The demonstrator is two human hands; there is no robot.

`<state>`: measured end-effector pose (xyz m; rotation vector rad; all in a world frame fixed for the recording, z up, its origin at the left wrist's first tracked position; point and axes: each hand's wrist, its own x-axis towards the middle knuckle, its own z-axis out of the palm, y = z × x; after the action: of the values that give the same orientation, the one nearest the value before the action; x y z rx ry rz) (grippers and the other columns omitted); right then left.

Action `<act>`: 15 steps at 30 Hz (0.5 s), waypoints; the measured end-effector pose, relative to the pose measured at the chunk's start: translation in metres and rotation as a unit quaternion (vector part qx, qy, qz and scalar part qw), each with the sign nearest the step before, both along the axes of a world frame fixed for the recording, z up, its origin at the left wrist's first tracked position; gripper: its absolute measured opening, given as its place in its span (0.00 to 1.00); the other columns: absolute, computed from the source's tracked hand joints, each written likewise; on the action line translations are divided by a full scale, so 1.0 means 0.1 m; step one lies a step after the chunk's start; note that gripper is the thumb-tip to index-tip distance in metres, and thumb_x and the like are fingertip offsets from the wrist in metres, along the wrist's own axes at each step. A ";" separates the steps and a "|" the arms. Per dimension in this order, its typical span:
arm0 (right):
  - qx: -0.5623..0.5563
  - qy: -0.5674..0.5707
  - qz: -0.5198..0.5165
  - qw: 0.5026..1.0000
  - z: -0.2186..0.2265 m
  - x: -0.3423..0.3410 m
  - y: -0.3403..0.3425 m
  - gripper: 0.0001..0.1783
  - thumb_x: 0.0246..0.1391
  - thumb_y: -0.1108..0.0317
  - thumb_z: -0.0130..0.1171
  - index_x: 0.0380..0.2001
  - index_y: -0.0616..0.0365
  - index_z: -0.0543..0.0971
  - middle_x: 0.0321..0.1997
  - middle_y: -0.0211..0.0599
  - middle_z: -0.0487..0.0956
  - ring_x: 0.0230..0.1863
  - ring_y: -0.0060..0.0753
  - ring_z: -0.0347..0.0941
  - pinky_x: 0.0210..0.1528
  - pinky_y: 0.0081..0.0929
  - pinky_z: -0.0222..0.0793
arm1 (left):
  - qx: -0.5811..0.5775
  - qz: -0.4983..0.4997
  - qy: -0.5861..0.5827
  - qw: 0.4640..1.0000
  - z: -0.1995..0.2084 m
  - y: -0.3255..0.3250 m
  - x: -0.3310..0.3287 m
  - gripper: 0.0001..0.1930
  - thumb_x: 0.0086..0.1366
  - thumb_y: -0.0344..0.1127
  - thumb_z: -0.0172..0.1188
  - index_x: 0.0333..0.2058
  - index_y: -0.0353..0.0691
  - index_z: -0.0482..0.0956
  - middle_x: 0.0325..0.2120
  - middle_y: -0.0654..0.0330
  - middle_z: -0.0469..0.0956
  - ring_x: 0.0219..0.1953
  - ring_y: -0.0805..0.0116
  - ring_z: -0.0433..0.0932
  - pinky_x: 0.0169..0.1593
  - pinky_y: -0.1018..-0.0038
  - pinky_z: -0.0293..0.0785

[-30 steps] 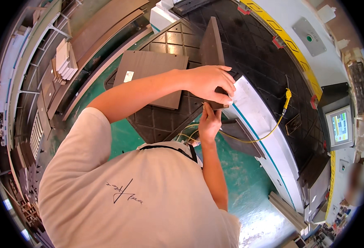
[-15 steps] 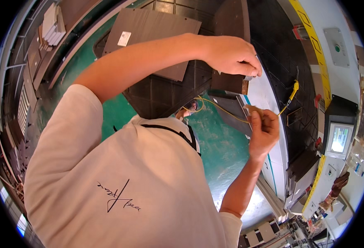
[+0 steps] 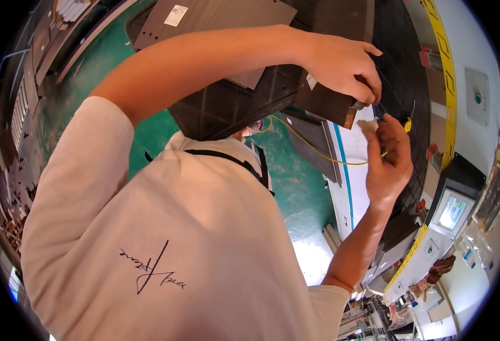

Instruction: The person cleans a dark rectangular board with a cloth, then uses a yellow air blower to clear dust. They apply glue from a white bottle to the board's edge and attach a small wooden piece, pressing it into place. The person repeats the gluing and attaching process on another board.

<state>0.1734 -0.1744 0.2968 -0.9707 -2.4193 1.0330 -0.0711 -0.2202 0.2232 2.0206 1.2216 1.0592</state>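
Observation:
A dark brown panel (image 3: 328, 103) juts toward me at the upper centre, with a tan raw edge at its near corner. Over that corner bends my left hand (image 3: 344, 71), index finger stretched out, thumb and other fingers closed on a small dark grey piece (image 3: 358, 105) that I cannot make out. Just below and to the right is my right hand (image 3: 391, 156), with a crumpled tan scrap (image 3: 368, 128) pinched at the thumb; its other fingers are curled and apart. The scrap, paper or cloth, is close to the panel's corner.
A larger brown panel (image 3: 213, 28) with a white label lies on the dark ribbed table (image 3: 233, 108). A yellow hose (image 3: 312, 152) runs behind my right hand toward a yellow air gun (image 3: 407, 124). A white machine with a screen (image 3: 453, 211) stands at the right.
Both hands have shifted right in the picture as the view moved. My left index finger has stretched out, and my right hand has come closer to the panel's corner with the scrap.

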 end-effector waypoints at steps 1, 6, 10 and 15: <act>0.055 0.029 0.041 0.997 -0.05 -0.01 0.06 0.12 0.55 0.84 0.65 0.43 0.63 0.84 0.40 0.38 0.84 0.42 0.28 0.81 0.47 0.25 0.76 | 0.000 -0.001 -0.001 1.000 0.00 0.00 0.00 0.16 0.74 0.44 0.55 0.45 0.42 0.87 0.42 0.60 0.86 0.50 0.64 0.82 0.78 0.53 0.44; 0.146 0.010 0.137 0.980 0.02 -0.09 0.16 0.11 0.54 0.84 0.66 0.40 0.61 0.84 0.40 0.39 0.83 0.44 0.38 0.82 0.48 0.29 0.76 | -0.019 0.016 -0.020 0.999 0.01 0.01 0.06 0.16 0.73 0.43 0.55 0.44 0.40 0.88 0.41 0.60 0.86 0.47 0.63 0.83 0.79 0.52 0.42; 0.177 0.022 0.160 0.971 -0.03 -0.14 0.18 0.11 0.51 0.85 0.66 0.37 0.61 0.83 0.38 0.38 0.82 0.47 0.42 0.79 0.51 0.34 0.74 | -0.016 0.012 -0.020 1.000 0.01 0.02 0.05 0.17 0.73 0.44 0.54 0.45 0.39 0.87 0.39 0.60 0.87 0.47 0.63 0.84 0.79 0.52 0.41; 0.245 0.041 0.194 0.949 -0.14 -0.08 0.19 0.14 0.47 0.85 0.69 0.38 0.59 0.84 0.39 0.37 0.82 0.43 0.43 0.78 0.47 0.35 0.74 | -0.007 0.008 -0.023 1.000 0.02 0.02 0.06 0.18 0.73 0.43 0.53 0.46 0.38 0.86 0.39 0.60 0.87 0.47 0.64 0.84 0.79 0.53 0.39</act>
<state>0.1652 -0.1553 0.2833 -0.2877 -2.6606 0.5079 -0.0649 -0.2178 0.2248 1.9676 1.2212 1.0963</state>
